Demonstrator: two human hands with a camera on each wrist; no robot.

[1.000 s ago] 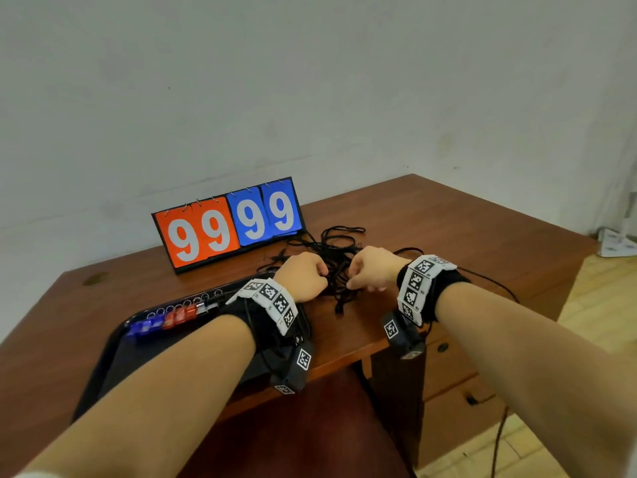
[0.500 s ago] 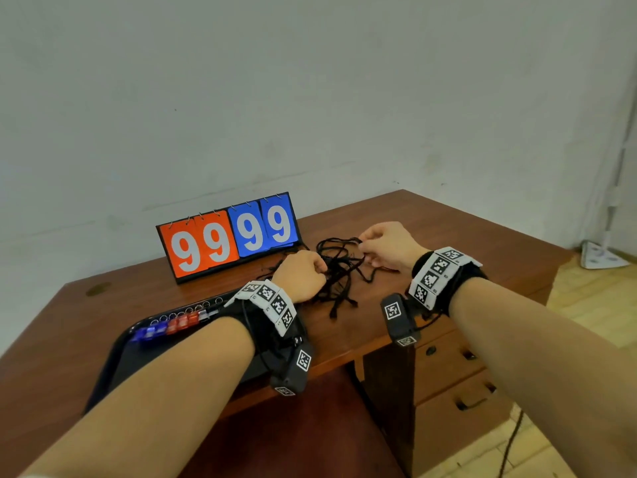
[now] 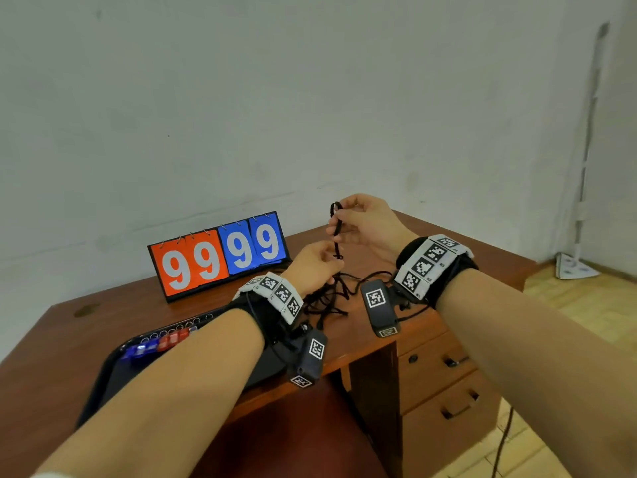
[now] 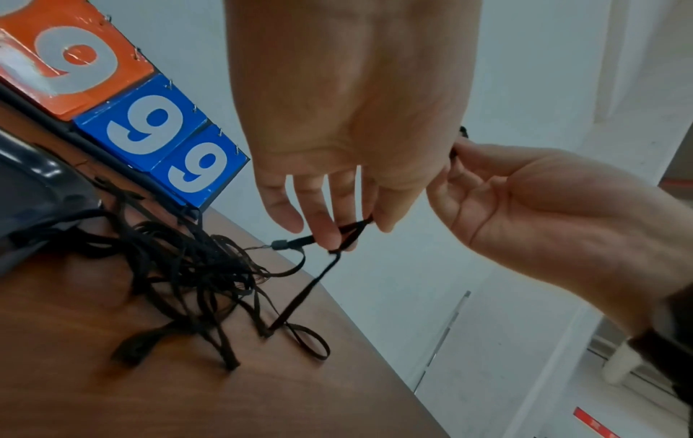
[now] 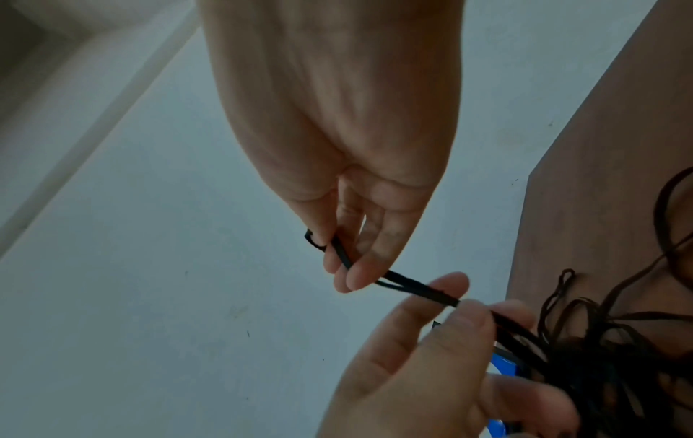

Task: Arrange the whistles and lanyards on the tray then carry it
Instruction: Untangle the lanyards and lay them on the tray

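R hand (image 3: 365,222) is raised above the desk, thumb + fingertips pinching the top loop of one black lanyard (image 3: 336,229). L hand (image 3: 315,267) sits just below it, fingers curled, pinching the same cord lower down; in the left wrist view the cord doubles through its fingertips (image 4: 330,234). Hands close together, one above the other, both clamped on that strand, which runs taut between them.

Lanyard: thin flat black cord, doubled over, w/ a small dark clasp (image 4: 281,244) near the L fingers. Below the L hand it trails down into a tangled pile of lanyards (image 4: 195,278) lying on the desk, just in front of the hands and beside the tray.

Black tray (image 3: 110,374) sits at the person's left, partly hidden by the L forearm. A row of whistles (image 3: 158,345), blue and red w/ metal rings, lies along its far edge.

Desk (image 3: 51,339): reddish-brown wood, drawers (image 3: 444,384) on the right side. A flip scoreboard (image 3: 219,255) stands at the back, orange 99 and blue 99. Behind: plain pale wall (image 3: 310,98). Light wood floor (image 3: 586,298) at right, w/ a white stand base (image 3: 574,269) by the wall.
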